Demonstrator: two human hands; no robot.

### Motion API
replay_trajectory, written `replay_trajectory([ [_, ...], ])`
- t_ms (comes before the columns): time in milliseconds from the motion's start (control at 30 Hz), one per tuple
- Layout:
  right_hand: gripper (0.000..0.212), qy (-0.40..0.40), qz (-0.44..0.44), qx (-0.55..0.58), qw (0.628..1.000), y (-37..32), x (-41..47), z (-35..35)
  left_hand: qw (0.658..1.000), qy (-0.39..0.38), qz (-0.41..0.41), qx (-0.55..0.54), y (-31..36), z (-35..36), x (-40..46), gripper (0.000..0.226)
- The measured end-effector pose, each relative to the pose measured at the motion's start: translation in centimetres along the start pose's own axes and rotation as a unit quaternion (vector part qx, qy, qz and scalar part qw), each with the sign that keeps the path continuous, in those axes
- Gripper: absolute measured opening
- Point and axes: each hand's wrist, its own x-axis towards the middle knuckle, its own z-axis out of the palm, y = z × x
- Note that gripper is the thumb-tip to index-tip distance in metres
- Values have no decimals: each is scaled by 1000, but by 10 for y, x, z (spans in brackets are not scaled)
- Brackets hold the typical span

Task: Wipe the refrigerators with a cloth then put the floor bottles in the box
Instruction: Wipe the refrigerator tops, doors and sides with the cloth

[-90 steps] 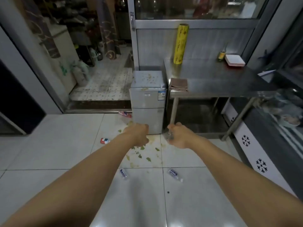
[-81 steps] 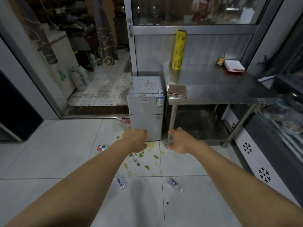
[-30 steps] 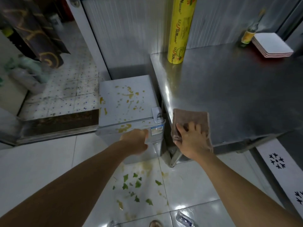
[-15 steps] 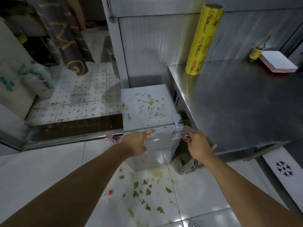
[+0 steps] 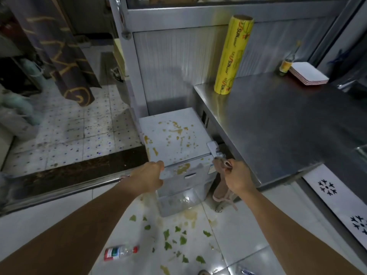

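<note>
**Cloth in hand at stained mini fridge, wipe not started**

Plastic bottle (image 5: 120, 252) lies on its side on the floor tiles (image 5: 218, 261), lower left, red cap, looks near empty. Likely light and will roll; best taken round the middle. A second bottle (image 5: 245, 272) is only just visible at the bottom edge.

Left hand (image 5: 148, 178) rests at the front left top edge of the mini fridge (image 5: 174, 135), fingers curled over the edge; whether it is actually gripping, cannot tell.

The fridge top carries yellow-brown splatter, with more smeared down the door front. Surface looks smooth and hard, so dried spots probably need pressure. Green leaf scraps (image 5: 174, 237) and more spill lie on the tiles in front.

Right hand (image 5: 237, 178) is clenched around a brown cloth (image 5: 220, 187) at the fridge's front right corner, beside the steel table (image 5: 278, 126). The cloth is soft and limp, bunched at the top, with most of it hanging loose below the fist. Better wadded or folded flat under the palm before wiping.

On the table: yellow cling film roll (image 5: 233, 54), upright; farther right a small bottle (image 5: 287, 62) beside stacked plates (image 5: 308, 75).

No box in view.
</note>
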Motion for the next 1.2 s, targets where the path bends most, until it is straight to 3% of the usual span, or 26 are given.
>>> replay_trajectory([
  [233, 18, 65, -92, -25, 993, 4, 78, 7, 999, 20, -37, 8, 9, 24, 55, 41],
  [367, 35, 71, -138, -14, 988, -2, 118, 23, 998, 44, -48, -6, 6, 36, 87, 42],
  [467, 35, 88, -211, -125, 965, 0, 139, 42, 998, 52, -47, -2, -1, 44, 113, 42],
  [533, 41, 37, -246, -184, 951, 10, 148, 62, 998, 38, -47, 4, -8, 51, 128, 43],
  [600, 36, -5, -209, -172, 963, 19, 151, 79, 999, 15, -44, 22, -15, 58, 141, 45],
  [700, 32, 49, -149, -151, 976, 28, 159, 95, 999, 15, -30, 43, -26, 65, 157, 46],
  [833, 47, 58, -169, -147, 973, 27, 181, 113, 995, 70, 35, 67, -41, 73, 171, 47],
  [967, 57, -3, -174, -274, 946, 34, 194, 137, 987, 116, 91, 58, -52, 81, 175, 43],
  [1200, 59, 51, -160, -292, 942, 63, 173, 135, 976, 159, 133, 61, -60, 87, 168, 45],
])
